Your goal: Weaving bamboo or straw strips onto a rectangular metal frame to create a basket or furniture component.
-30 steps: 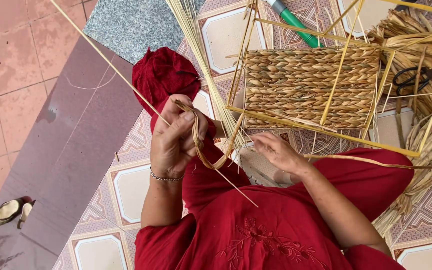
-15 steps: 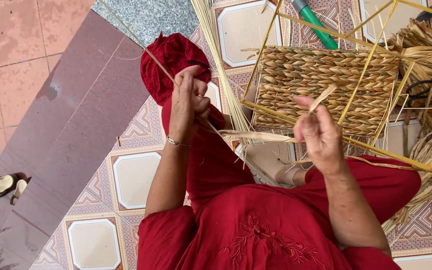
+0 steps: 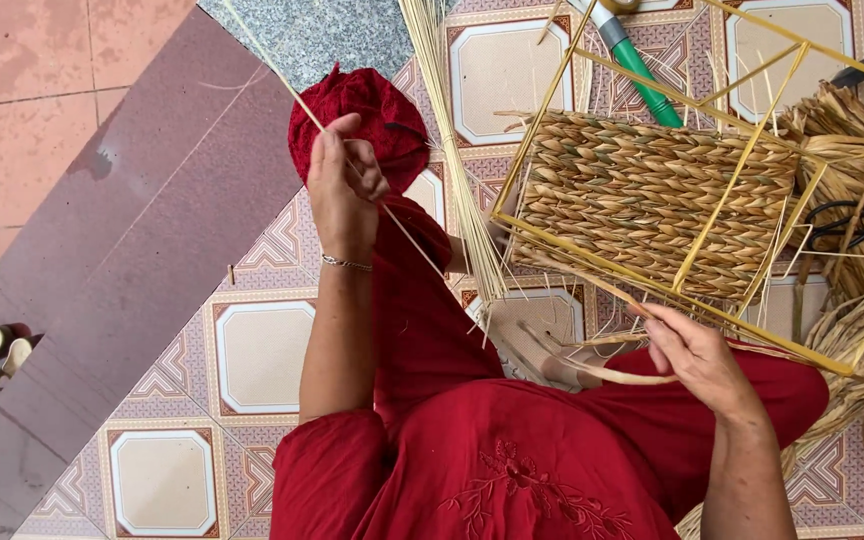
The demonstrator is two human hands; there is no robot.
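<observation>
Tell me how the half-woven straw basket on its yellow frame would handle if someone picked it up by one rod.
The basket probably lifts as one stiff piece, since its thin frame rods run straight. It is likely light for its size: dry straw on a slender frame. The loose strands hanging off it would flop and trail, and the strand in the right hand already curves.

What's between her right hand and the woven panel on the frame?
Little: the right hand sits just below the woven panel, holding a flat straw strip. Only the yellow frame bar crosses between them. The left hand is off to the side, pinching a thin straw.
</observation>
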